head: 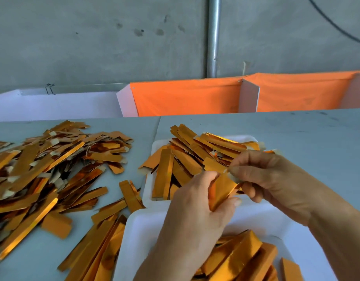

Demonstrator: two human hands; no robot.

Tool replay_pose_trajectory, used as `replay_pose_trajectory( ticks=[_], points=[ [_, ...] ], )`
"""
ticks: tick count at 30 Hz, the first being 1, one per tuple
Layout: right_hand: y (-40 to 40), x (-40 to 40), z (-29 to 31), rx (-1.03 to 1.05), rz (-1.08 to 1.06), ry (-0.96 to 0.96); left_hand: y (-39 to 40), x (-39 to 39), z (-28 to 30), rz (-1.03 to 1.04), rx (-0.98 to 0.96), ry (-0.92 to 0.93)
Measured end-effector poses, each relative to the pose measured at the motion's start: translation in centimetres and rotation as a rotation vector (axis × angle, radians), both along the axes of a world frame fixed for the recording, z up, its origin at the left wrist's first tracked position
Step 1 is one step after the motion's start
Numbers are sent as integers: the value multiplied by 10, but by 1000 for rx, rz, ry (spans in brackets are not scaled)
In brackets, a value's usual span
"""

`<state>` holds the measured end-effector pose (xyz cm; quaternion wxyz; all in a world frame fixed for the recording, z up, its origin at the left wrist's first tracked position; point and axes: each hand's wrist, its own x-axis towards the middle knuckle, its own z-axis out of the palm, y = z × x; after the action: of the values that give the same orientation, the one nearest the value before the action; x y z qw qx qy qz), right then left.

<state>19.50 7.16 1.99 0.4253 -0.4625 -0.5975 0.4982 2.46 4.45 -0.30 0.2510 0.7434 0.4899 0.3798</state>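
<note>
My left hand (195, 207) grips a shiny gold-orange foil strip (221, 189) from below, fingers curled round it. My right hand (262, 175) pinches the strip's upper end, where a pale tab shows. Both hands hover over two white foam trays. The far tray (152, 199) holds several gold strips (187, 157) lying crosswise. The near tray (138, 230) holds more folded gold strips (242, 258) at the bottom of the view, partly hidden by my left forearm.
A big loose heap of gold strips (43, 169) covers the grey table (296, 134) on the left, with more strips (100, 246) beside the near tray. Behind the table stand white partitions (249, 96) draped in orange cloth (185, 98), a concrete wall and a metal pipe (213, 35).
</note>
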Motion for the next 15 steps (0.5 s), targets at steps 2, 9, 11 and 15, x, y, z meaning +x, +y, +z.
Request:
replay_pose_trajectory(
  ticks=[2, 9, 11, 15],
  points=[
    [0, 3, 1, -36, -22, 59, 2, 0, -1, 51, 58, 21],
    [1, 3, 2, -134, 67, 159, 9, -5, -8, 90, 13, -109],
    [-1, 4, 3, -81, 82, 126, 9, -6, -10, 72, -20, -138],
    [-1, 8, 4, 28, 124, 48, 11, -8, -11, 59, -36, -180]
  ],
)
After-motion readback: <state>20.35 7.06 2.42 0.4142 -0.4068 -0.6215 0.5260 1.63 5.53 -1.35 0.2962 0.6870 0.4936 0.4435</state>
